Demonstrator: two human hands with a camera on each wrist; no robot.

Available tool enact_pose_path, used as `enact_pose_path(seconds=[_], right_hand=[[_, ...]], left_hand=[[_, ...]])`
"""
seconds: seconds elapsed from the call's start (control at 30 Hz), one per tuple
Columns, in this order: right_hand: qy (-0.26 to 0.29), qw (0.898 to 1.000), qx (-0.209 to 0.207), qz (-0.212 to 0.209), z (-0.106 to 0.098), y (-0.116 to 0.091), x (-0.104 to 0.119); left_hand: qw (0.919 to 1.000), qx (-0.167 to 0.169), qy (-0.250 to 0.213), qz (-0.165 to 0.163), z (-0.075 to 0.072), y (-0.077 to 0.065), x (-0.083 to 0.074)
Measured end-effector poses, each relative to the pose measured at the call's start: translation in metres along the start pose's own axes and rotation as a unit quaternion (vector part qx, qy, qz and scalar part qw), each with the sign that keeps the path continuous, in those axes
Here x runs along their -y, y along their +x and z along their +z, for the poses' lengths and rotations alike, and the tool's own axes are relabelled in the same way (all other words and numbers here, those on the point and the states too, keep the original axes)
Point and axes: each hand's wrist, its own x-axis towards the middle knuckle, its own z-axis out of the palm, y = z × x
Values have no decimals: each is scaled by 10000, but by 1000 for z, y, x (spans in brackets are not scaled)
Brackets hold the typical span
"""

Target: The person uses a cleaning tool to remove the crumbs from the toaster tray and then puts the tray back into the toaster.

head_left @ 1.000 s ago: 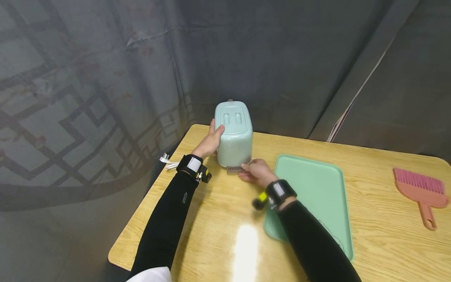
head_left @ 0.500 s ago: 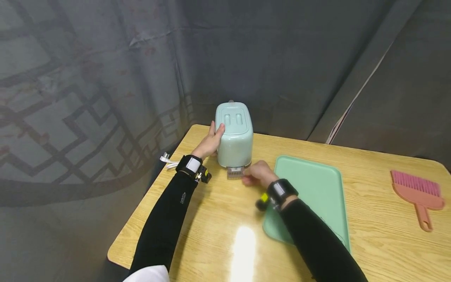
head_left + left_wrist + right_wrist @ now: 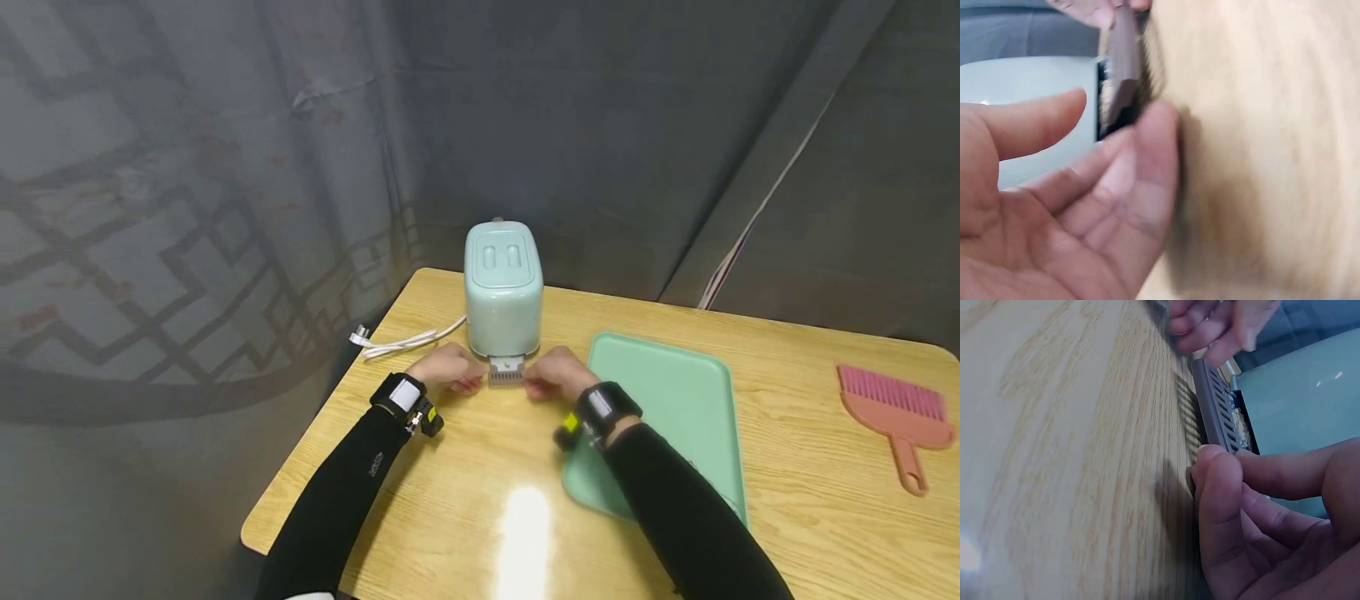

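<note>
A pale blue toaster [image 3: 504, 312] with a lid on top stands at the back of the table. From the bottom of its near side sticks out a crumb tray [image 3: 507, 372] with a slotted grey-brown edge. My right hand [image 3: 557, 372] pinches the right end of that edge between thumb and index finger. Pale crumbs [image 3: 1242, 427] show on the tray in the right wrist view. At the tray's left end is my left hand [image 3: 448, 367], its thumb [image 3: 1047, 122] apart from the fingers. Whether its fingertips touch the tray, I cannot tell.
A white cord [image 3: 408, 342] with a plug lies left of the toaster. To the right are a green tray [image 3: 667, 392], partly under the right forearm, and an orange brush [image 3: 896, 417] with pink bristles. A grey curtain [image 3: 600, 150] hangs behind the table.
My left hand has let go of the toaster's side and come down to the tray's left end. The crumb tray sticks out further toward me than one second ago.
</note>
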Motion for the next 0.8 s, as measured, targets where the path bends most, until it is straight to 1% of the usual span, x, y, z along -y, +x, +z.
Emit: enact_pose_path(seconds=[0.03, 0.1, 0.13, 0.23, 0.33, 0.43, 0.57, 0.8], right_hand=[[-88, 10000, 18, -15, -1, 1, 0], [-258, 9996, 66, -44, -3, 2, -1], [-379, 9992, 93, -84, -3, 2, -1], [-741, 9969, 137, -214, -5, 2, -2], [-1141, 9924, 124, -437, -8, 2, -4], [-1351, 9886, 170, -647, -12, 2, -5], [-1447, 9855, 327, -824, -17, 0, -7], [-1502, 9832, 539, -883, -22, -6, -10]], left_hand=[[9998, 152, -150, -65, 2, 3, 3], [9989, 285, -355, -114, 6, 8, 7], [9984, 300, -452, -145, 8, 9, 8], [9979, 306, -524, -218, 13, 12, 9], [9977, 338, -518, -264, 15, 12, 8], [9976, 423, -470, -289, 15, 12, 7], [9977, 529, -296, -312, 13, 13, 3], [9969, 682, -117, -378, 15, 14, 2]])
